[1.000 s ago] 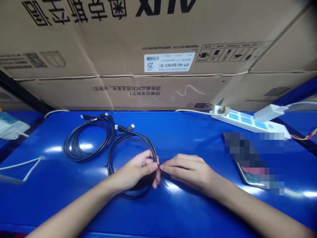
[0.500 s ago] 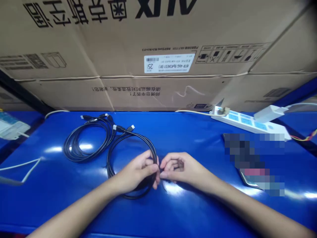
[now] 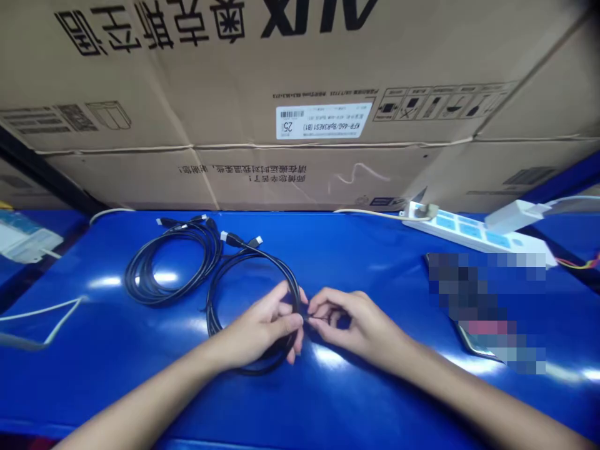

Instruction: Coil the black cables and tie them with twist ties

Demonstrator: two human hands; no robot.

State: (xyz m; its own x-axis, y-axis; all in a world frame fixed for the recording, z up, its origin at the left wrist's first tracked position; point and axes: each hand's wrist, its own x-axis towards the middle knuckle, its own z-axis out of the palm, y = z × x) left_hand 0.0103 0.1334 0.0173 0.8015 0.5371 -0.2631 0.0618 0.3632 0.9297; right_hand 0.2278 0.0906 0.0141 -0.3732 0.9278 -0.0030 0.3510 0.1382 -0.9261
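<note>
Right hand (image 3: 357,323) has closed up since the earlier frame: its spread fingers have drawn together, and thumb and fingertips now pinch a thin dark strand (image 3: 317,317), too fine to identify. Left hand (image 3: 257,328) grips the lower right of a loosely coiled black cable (image 3: 291,281), fingers curled around the bundle. The two hands nearly meet at the coil's right edge. The coil lies flat on the table, with its plug ends, black with white collars (image 3: 233,239), pointing toward the far edge.

Second coiled black cable (image 3: 171,264) lies just left of the first, its connector ends also at the far side. The two coils touch or nearly touch near the plugs; hard to tell.

Large brown corrugated cardboard carton (image 3: 323,75) stands along the far edge, its printed lettering upside down in view, with a white barcode label (image 3: 323,120) and a row of black handling icons (image 3: 443,103). Pale strapping runs across it. Contents hidden.

Glossy blue tabletop (image 3: 365,262) carries bright glare patches. At right stands a white power strip with blue panels (image 3: 452,229), a white plug adapter (image 3: 513,215) above it. Below the strip lies a flat object, mostly pixelated (image 3: 487,306). Thin white cord (image 3: 44,328) lies at the left, and a white-and-blue packet (image 3: 28,237) sits at the far left. Red-and-yellow wires (image 3: 579,264) show at the right edge.
</note>
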